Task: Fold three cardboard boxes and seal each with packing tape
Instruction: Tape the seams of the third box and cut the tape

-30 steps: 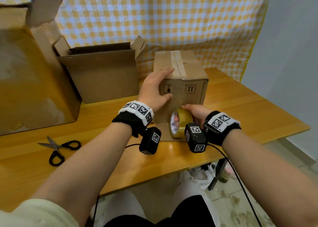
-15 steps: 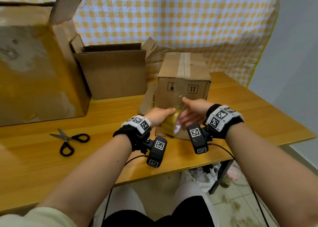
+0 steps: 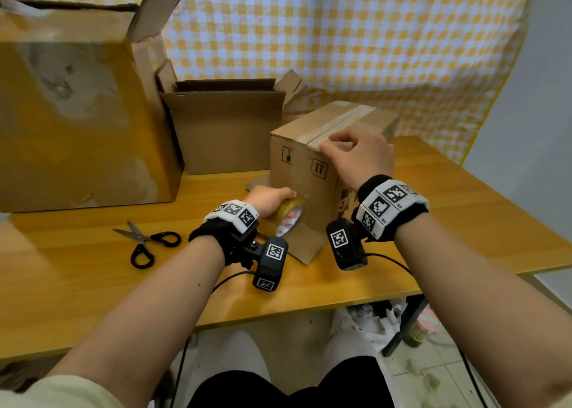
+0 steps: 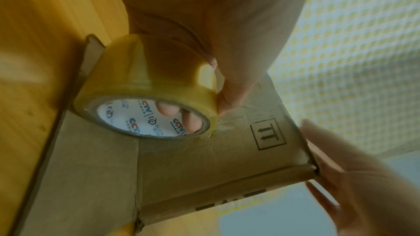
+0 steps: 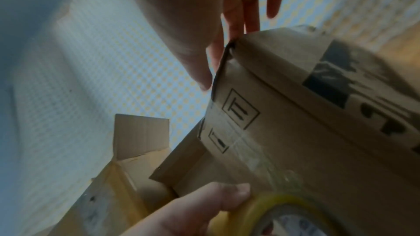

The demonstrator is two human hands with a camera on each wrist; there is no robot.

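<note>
A small cardboard box point(image 3: 297, 175) stands on the wooden table point(image 3: 93, 299), with a taped seam along its top. My left hand point(image 3: 269, 198) grips a yellowish packing tape roll point(image 3: 286, 214) low against the box's front face. In the left wrist view, fingers reach through the core of the tape roll point(image 4: 145, 85). Clear tape runs up the front of the box point(image 5: 295, 141). My right hand point(image 3: 356, 157) rests on the top front edge. Its thumb point(image 5: 200, 71) presses there, with the other fingers laid over the top.
Black-handled scissors point(image 3: 145, 243) lie on the table to the left. A large open box point(image 3: 77, 113) stands at the far left, a medium open box point(image 3: 229, 129) behind the small one. A bottom flap point(image 3: 306, 246) sticks out toward me. Checked cloth point(image 3: 371, 36) hangs behind.
The tape roll passed from my right hand to my left. My left hand came down off the box top. My right hand rose to the top front edge.
</note>
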